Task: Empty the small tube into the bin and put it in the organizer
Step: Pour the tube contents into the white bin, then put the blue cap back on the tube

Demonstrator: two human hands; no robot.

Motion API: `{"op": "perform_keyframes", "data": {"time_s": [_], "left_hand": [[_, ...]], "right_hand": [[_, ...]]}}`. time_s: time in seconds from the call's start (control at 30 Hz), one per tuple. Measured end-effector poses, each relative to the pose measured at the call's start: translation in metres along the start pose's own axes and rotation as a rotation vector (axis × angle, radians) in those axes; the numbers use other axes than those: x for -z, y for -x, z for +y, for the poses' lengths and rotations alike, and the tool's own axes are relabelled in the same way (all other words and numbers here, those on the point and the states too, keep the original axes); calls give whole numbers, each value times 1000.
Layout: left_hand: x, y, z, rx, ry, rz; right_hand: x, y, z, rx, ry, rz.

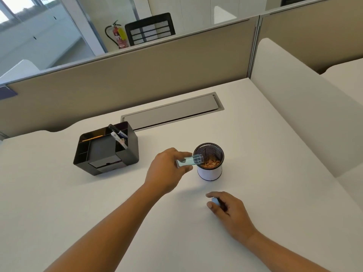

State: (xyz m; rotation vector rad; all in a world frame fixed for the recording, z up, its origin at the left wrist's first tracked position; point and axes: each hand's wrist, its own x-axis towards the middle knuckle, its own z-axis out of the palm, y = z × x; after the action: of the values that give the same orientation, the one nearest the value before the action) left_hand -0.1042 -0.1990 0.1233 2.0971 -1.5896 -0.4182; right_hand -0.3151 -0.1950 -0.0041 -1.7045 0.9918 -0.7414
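My left hand (168, 169) grips a small clear bluish tube (191, 160), held on its side with its open mouth over the rim of the bin (209, 172). The bin is a small round cup with a black mesh top and a white band; orange-brown shavings lie inside it. My right hand (228, 210) rests on the desk in front of the bin, fingers curled around a small pale blue cap (215, 201). The black desk organizer (107, 149) stands to the left of the bin, with markers and a pencil in its back compartments.
The white desk (78, 193) is bounded by a beige partition (137, 71) at the back and a white divider (294, 107) on the right. A grey cable flap (170, 111) sits flush in the desk behind the organizer.
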Motion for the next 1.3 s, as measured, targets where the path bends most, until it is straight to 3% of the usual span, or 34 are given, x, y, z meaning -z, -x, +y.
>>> {"op": "perform_keyframes", "data": {"time_s": [0.27,0.43,0.97,1.3], "left_hand": [[18,84,-37,161,316,53],[30,130,-54,186,436,85],[77,203,-116,116,524,172],[107,206,-139,150,558,-22]], "right_hand": [[-4,9,-50,-200,-236,-35],[-22,15,-102,-153,-421,-73],[-97,26,-171,-9,-155,-341],[-119,20,-191,220,-14,-389]]}}
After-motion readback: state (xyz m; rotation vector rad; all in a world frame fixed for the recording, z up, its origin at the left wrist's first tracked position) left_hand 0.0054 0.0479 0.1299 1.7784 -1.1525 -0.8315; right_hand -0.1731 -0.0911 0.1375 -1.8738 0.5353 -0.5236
